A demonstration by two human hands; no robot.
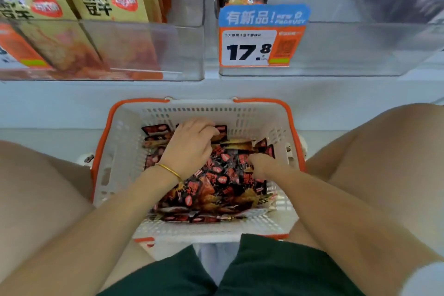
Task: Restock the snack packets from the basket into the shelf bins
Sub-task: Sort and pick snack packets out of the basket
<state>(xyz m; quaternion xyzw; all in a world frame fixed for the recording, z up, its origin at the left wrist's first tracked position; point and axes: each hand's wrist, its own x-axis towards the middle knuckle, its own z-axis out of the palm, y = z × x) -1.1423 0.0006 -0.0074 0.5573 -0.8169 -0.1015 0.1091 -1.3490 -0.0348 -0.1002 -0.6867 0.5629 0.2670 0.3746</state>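
Left hand curls round far packets in basket; right hand just right, fingers buried, grip unclear; bin lies far-right

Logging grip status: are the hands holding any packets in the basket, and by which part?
Left hand curls over black packets at the basket's far end, apparently gripping their upper edges. Right hand digs among the packets; a hold cannot be told.

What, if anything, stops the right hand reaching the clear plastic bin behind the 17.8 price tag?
Probably yes: nothing lies between the right hand, in the white orange-rimmed basket, and the clear plastic bin.
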